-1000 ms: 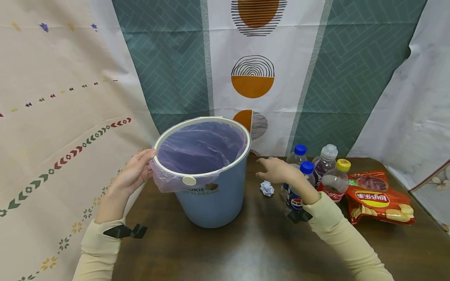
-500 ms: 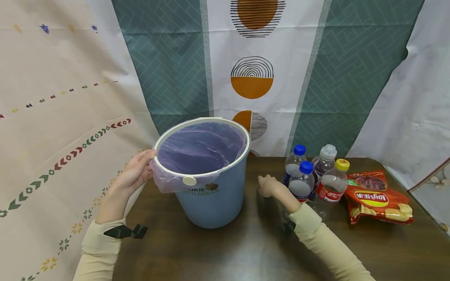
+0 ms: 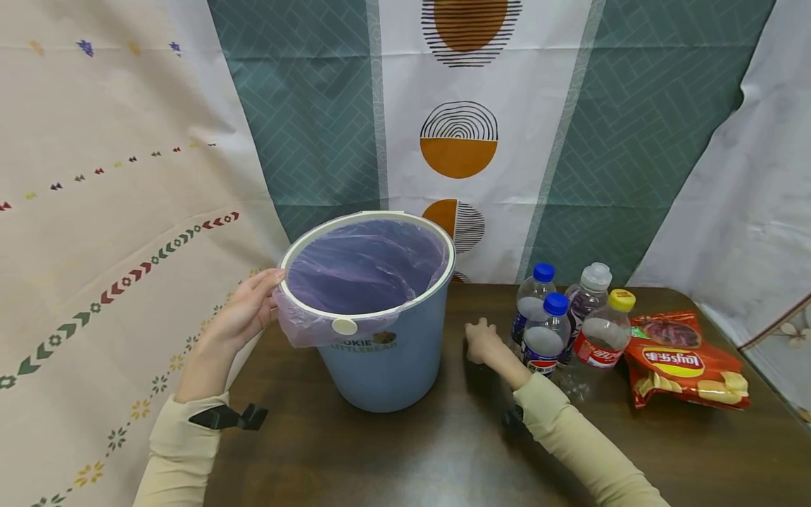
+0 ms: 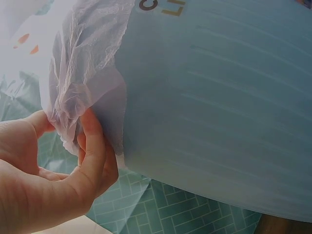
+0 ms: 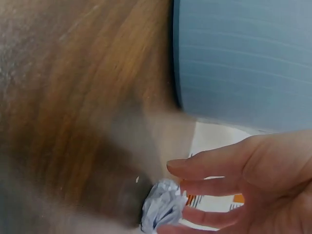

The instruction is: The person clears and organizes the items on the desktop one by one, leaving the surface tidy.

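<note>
A blue trash bin (image 3: 380, 373) with a cream rim stands upright on the table, lined with a thin purple trash bag (image 3: 364, 264) that is folded out over its near left side. At that left edge my left hand (image 3: 243, 310) grips the bin's rim, thumb on top and fingers against the bag's overhang (image 4: 85, 73). To the right of the bin, my right hand (image 3: 486, 343) is low over the tabletop. The right wrist view has a crumpled paper ball (image 5: 163, 205) right at its fingertips, the thumb standing off above; in the head view the hand covers the ball.
Several plastic bottles (image 3: 546, 338) with blue, white and yellow caps stand close beside my right forearm. Beyond them lies a red chips bag (image 3: 687, 362). Patterned cloth (image 3: 336, 127) hangs behind the dark wooden table (image 3: 380, 458).
My right hand has come down from above the bottles' left side onto the paper ball, hiding it in the head view. My left hand stays at the bin's rim.
</note>
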Available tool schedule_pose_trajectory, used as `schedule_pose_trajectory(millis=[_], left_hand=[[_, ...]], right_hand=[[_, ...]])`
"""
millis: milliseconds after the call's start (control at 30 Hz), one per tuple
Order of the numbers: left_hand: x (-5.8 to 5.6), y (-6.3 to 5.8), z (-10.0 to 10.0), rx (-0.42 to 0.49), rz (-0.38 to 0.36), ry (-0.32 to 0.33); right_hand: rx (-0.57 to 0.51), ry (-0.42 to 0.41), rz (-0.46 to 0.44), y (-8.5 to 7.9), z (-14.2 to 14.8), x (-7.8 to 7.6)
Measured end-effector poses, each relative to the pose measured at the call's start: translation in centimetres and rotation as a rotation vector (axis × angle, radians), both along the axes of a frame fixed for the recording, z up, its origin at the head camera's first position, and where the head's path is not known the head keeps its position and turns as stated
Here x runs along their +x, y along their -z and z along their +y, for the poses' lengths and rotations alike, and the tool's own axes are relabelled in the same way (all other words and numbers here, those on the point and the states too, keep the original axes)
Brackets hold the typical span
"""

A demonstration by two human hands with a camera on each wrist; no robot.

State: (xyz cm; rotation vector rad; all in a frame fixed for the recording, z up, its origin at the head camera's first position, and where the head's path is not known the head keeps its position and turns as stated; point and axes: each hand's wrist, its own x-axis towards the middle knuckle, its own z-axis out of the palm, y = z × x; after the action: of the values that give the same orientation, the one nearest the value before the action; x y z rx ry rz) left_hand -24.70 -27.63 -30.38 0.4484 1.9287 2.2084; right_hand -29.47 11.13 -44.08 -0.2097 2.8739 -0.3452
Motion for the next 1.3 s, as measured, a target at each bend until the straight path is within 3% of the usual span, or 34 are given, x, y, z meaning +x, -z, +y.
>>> schedule_pose_trajectory(millis=[200, 433, 633, 1100, 1300], left_hand=[[0.1, -0.1, 0.0, 0.014, 0.005, 0.011], [0.1, -0.2, 0.2, 0.022, 0.010, 0.012], [0.1, -0.2, 0.2, 0.022, 0.003, 0.006], [0.0, -0.2, 0.1, 0.018, -0.002, -0.003], [0.0, -0.1, 0.1, 0.014, -0.007, -0.002]], right_hand=[[0.059, 0.006, 0.047, 0.1, 0.0, 0.0], [0.101, 0.040, -0.020, -0.4, -0.1, 0.2], [0.095, 0.016, 0.001, -1.0, 0.3, 0.4], [-0.080, -0.064, 0.099, -6.7, 1.0, 2.2], [-0.103, -0.097, 0.151, -8.6, 1.1, 3.1]])
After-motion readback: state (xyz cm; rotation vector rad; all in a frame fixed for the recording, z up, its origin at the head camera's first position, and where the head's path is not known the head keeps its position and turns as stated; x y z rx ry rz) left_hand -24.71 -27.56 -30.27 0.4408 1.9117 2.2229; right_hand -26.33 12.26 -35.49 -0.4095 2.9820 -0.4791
